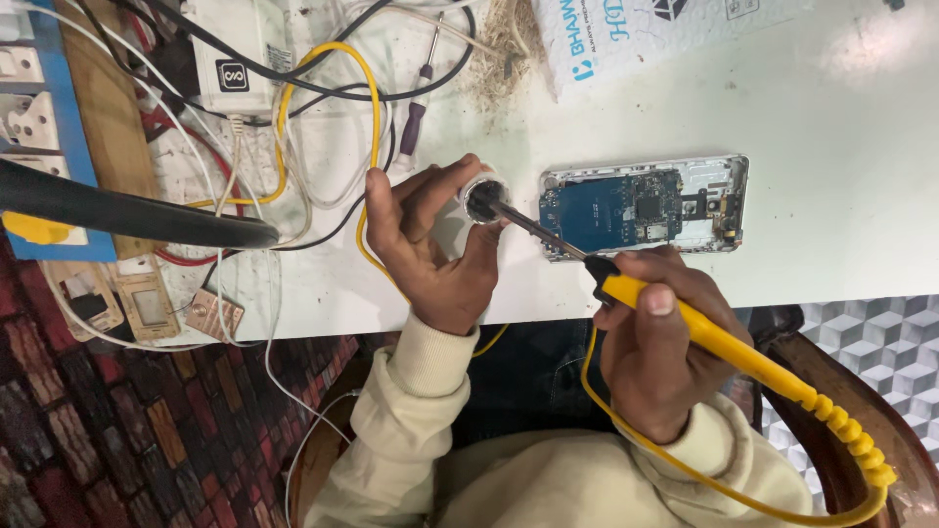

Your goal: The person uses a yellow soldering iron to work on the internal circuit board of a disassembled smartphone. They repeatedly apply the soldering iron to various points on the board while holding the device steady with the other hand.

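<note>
Head view: soldering iron (704, 328) (tip in small tin (483, 198)) in right hand (653, 352)

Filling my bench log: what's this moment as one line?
left hand: holds small round tin | right hand: grips yellow soldering iron, tip in tin | opened phone: on table beside

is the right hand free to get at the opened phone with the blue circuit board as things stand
Probably yes. The right hand lies just below the opened phone, nothing between them, but it grips the yellow-handled soldering iron, whose tip sits in the small round tin held by the left hand.
</note>
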